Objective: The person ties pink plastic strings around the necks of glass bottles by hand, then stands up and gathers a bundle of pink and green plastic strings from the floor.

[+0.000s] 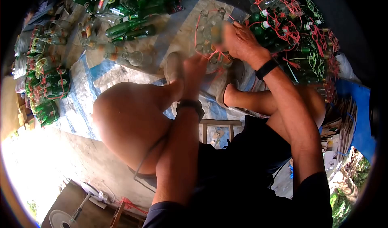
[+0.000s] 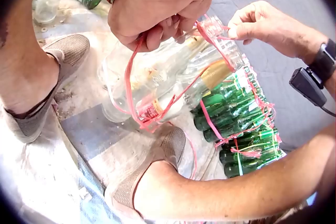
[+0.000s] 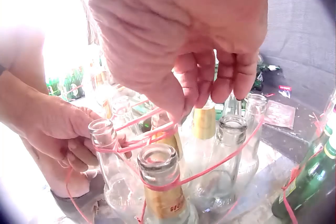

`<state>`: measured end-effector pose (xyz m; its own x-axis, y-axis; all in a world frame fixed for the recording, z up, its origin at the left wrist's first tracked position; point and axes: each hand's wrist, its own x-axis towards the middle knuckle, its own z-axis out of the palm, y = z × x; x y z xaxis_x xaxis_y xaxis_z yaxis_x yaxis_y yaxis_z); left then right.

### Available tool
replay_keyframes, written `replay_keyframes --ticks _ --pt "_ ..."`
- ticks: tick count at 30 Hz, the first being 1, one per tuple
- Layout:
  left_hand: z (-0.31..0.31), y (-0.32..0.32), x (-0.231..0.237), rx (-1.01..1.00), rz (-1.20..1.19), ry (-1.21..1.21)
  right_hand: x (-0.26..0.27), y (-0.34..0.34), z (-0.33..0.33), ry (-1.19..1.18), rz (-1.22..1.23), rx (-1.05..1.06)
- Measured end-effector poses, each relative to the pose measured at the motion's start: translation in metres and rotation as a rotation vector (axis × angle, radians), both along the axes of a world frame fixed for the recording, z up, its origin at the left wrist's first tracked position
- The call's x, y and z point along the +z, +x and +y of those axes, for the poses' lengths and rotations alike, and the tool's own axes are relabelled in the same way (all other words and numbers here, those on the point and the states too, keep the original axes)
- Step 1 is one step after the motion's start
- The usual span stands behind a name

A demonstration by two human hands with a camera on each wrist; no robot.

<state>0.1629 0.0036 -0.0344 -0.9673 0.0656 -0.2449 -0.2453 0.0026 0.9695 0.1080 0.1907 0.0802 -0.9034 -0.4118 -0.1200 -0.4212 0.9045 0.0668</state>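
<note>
Several clear glass bottles (image 3: 157,176) stand bunched together between the person's feet, with pink plastic twine (image 3: 210,171) looped round their necks. Some carry gold neck labels (image 2: 215,74). At the near side of the bunch, the left hand (image 2: 163,11) grips a strand of the twine in curled fingers. Above the bottle mouths, the right hand (image 3: 184,40) pinches another strand between thumb and fingers; the left wrist view shows that strand drawn across the bottle tops. Blur covers part of the right hand (image 1: 242,42) in the head view.
Green bottles tied with pink twine (image 1: 283,30) stack up at the right. Loose green bottles (image 1: 131,30) lie at the back left, near clear ones (image 1: 137,58). Shoes (image 2: 170,148) flank the bunch on a worn sheet (image 1: 121,80). Another tied stack (image 1: 48,82) stands far left.
</note>
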Motion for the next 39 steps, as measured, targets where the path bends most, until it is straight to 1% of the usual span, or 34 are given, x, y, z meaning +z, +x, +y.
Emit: replay_keyframes --ticks 2,6,8,12,15,18,21,23,24,26,30,32,33,35,38,39 --pt "-0.002 -0.001 -0.002 -0.032 0.012 -0.013 -0.003 0.000 0.001 -0.091 0.024 0.003" --pt "0.002 0.001 0.001 -0.017 0.026 -0.029 0.000 0.002 -0.002 -0.112 0.030 -0.040" --pt "0.004 0.001 0.005 0.021 0.001 0.083 -0.008 0.000 0.000 -0.232 0.085 -0.016" --pt "0.004 0.001 0.007 0.030 0.042 0.100 -0.009 -0.003 -0.001 -0.260 0.055 -0.016" --pt "0.001 0.003 0.010 0.006 -0.003 0.072 -0.009 -0.006 -0.004 -0.275 0.044 -0.055" --pt "0.002 0.004 0.011 0.023 -0.026 0.075 -0.003 -0.010 -0.006 -0.233 -0.013 -0.067" --pt "0.002 0.002 0.008 0.025 0.028 0.074 -0.003 -0.016 -0.008 -0.292 -0.039 -0.125" --pt "0.002 0.001 0.005 0.035 0.037 0.012 0.001 -0.022 -0.011 -0.238 -0.147 -0.152" --pt "0.002 0.000 0.006 0.035 0.037 0.009 0.003 -0.025 -0.013 -0.242 -0.148 -0.151" --pt "0.001 0.000 0.009 0.042 0.009 0.011 0.009 -0.030 -0.018 -0.357 -0.464 -0.415" --pt "-0.005 0.000 0.016 0.016 0.015 -0.079 0.004 -0.031 -0.014 -0.441 -0.454 -0.421" --pt "-0.006 -0.002 0.017 0.016 0.021 -0.125 0.003 -0.032 -0.014 -0.492 -0.540 -0.547" --pt "-0.006 -0.003 0.010 0.013 0.024 -0.126 0.002 -0.032 -0.013 -0.494 -0.537 -0.548" --pt "-0.003 -0.005 -0.003 0.103 0.184 -0.175 0.003 -0.031 -0.009 -0.552 -0.603 -0.571" --pt "-0.012 -0.005 -0.012 0.150 0.238 -0.203 0.002 -0.024 -0.006 -0.595 -0.555 -0.552" --pt "-0.013 -0.007 -0.007 0.148 0.240 -0.202 0.000 -0.024 -0.005 -0.596 -0.553 -0.553"
